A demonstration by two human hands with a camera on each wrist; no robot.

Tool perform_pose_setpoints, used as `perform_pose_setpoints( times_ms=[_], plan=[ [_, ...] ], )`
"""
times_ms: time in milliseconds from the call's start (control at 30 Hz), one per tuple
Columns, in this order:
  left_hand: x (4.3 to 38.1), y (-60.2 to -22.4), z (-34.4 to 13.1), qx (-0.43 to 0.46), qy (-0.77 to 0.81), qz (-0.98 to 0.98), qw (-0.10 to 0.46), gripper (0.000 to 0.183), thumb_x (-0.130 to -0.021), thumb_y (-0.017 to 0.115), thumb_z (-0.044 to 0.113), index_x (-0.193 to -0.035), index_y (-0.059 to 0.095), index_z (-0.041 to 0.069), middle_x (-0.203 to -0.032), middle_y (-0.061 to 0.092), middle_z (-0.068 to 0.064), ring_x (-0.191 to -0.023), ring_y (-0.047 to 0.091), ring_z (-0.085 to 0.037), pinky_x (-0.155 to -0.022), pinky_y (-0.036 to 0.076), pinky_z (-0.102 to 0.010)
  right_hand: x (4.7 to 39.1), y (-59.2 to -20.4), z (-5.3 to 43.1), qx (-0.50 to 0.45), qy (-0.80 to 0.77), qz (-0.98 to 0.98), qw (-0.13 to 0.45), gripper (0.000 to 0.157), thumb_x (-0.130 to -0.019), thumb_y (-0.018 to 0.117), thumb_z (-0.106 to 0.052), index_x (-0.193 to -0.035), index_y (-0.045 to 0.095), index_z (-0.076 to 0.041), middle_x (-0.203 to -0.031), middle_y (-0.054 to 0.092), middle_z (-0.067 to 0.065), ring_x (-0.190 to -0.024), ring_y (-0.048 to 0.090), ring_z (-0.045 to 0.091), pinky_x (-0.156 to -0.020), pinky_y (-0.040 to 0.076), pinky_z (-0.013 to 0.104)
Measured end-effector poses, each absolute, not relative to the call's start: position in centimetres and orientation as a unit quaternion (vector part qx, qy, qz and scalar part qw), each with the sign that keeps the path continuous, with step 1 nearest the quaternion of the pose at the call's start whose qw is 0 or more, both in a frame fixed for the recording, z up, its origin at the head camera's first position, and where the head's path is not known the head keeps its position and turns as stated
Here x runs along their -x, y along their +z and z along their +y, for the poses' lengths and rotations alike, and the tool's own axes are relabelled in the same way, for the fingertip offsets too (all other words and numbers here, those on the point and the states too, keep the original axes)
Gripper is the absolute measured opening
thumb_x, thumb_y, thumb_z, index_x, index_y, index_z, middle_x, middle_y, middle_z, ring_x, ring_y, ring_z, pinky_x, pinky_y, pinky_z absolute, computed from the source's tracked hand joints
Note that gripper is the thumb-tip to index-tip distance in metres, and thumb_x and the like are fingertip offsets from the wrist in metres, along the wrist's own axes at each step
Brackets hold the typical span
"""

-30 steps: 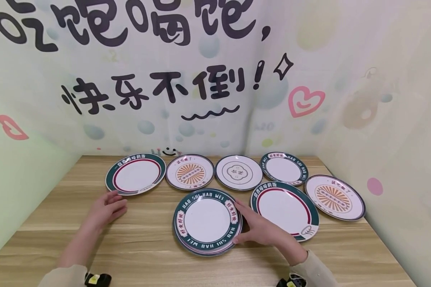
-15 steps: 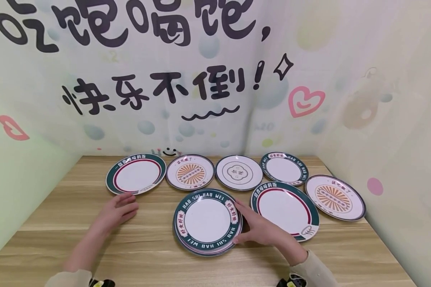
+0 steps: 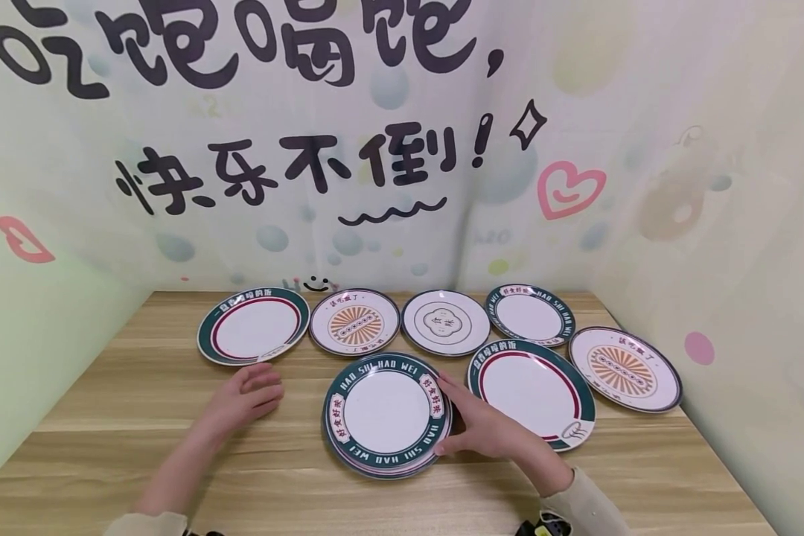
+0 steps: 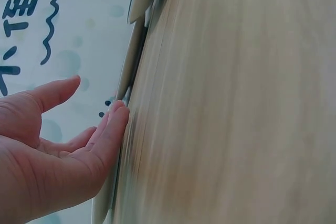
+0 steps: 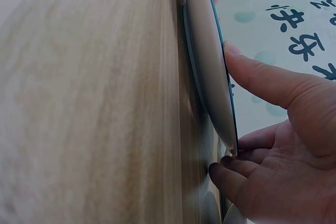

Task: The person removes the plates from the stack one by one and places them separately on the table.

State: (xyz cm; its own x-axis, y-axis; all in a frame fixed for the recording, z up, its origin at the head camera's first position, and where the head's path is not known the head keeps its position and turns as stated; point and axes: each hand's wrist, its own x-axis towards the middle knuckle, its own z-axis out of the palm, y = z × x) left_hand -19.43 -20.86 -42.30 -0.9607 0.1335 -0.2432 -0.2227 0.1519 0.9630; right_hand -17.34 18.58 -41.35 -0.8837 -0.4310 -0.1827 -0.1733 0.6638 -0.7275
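Observation:
A green-rimmed plate (image 3: 386, 409) lies near the middle of the table, on top of at least one other plate whose edge shows below it. My right hand (image 3: 485, 426) holds its right side, the thumb at the near rim and the fingers farther round. In the right wrist view the thumb touches the rim of the plate (image 5: 210, 61) and the fingers bend at its other end. My left hand (image 3: 244, 402) hovers left of this stack, holding nothing, fingers loosely bent. Just behind it lies a green-and-red-rimmed oval plate (image 3: 254, 327).
Along the back stand a sunburst plate (image 3: 355, 321), a plain-patterned white plate (image 3: 445, 321) and a small green-rimmed plate (image 3: 531, 315). To the right lie an oval plate (image 3: 529, 391) and another sunburst plate (image 3: 625, 370). A printed curtain (image 3: 402, 246) hangs behind the table (image 3: 275, 476).
My left hand has moved to the right and slightly nearer, away from the left oval plate toward the middle stack. The right hand and the plates have stayed put.

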Motion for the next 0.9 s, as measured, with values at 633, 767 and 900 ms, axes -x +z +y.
perform_pose_setpoints(
  times_ms=[633,767,900],
  plan=[
    [18.4,-41.0,-17.2,-0.042,0.635,0.753,0.17,0.062,-0.099,0.06,0.012,-0.149,0.03,-0.008,-0.148,0.043,-0.032,-0.128,0.058,-0.036,-0.099,0.056,-0.039,17.4,-41.4,18.7,0.169,-0.376,0.894,0.175,0.106,-0.078,0.085,-0.031,-0.159,0.022,-0.006,-0.168,0.013,0.014,-0.155,0.012,0.037,-0.124,0.019,0.058],
    [18.4,-41.0,-16.6,-0.037,0.634,0.752,0.178,0.061,-0.099,0.06,0.011,-0.148,0.032,-0.008,-0.148,0.044,-0.032,-0.127,0.059,-0.035,-0.099,0.056,-0.038,17.4,-41.4,18.7,0.167,-0.375,0.895,0.175,0.106,-0.078,0.085,-0.031,-0.159,0.022,-0.007,-0.168,0.014,0.013,-0.155,0.012,0.037,-0.124,0.019,0.058],
    [18.3,-41.1,-16.1,-0.03,0.631,0.754,0.181,0.059,-0.098,0.061,0.011,-0.148,0.034,-0.007,-0.148,0.045,-0.031,-0.126,0.06,-0.034,-0.1,0.056,-0.038,17.4,-41.4,18.7,0.169,-0.375,0.894,0.175,0.105,-0.078,0.085,-0.03,-0.159,0.022,-0.006,-0.168,0.013,0.014,-0.155,0.012,0.037,-0.124,0.019,0.057]
  ],
)
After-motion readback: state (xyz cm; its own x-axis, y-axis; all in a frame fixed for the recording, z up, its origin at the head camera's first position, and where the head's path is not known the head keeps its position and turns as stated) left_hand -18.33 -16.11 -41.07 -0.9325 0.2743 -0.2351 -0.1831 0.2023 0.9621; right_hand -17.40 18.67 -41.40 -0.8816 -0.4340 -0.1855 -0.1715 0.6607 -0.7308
